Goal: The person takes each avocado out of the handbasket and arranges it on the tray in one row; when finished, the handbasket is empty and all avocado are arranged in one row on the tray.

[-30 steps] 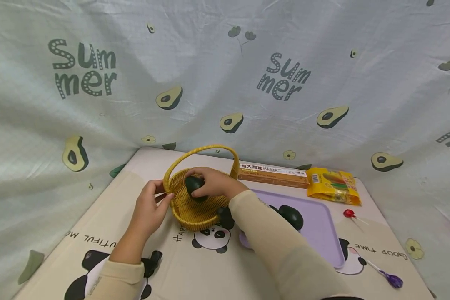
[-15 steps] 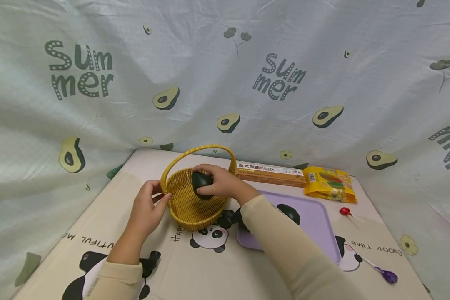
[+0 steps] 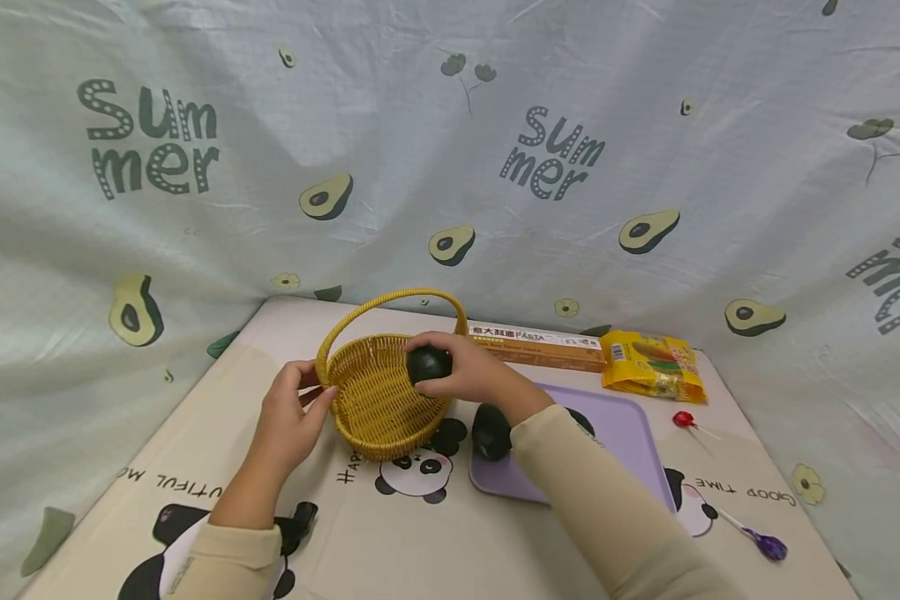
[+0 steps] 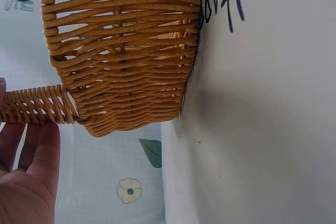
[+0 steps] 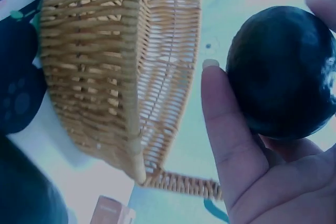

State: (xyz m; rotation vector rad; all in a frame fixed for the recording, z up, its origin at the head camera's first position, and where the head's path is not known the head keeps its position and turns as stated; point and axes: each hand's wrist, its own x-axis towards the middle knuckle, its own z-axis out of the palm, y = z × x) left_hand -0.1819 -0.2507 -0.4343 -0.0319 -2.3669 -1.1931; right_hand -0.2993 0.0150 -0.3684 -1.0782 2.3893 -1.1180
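Note:
My right hand grips a dark green, egg-shaped avocado over the right side of the yellow wicker basket. In the right wrist view, fingers and thumb curl round the smooth avocado, apart from the basket's rim. My left hand pinches the left base of the arched handle, thumb on one side and fingers on the other. The basket stands upright, its woven bottom showing. On the lilac tray lies another dark avocado; a further dark one is mostly hidden by my right sleeve.
Behind the tray lie a pasta box and a yellow packet. A red lollipop and a purple lollipop lie to the right. A printed curtain hangs at the table's back edge.
My right hand has lifted the avocado from the basket's inside and shifted right to its right rim. The left hand keeps its hold. More of the avocado on the tray's left shows.

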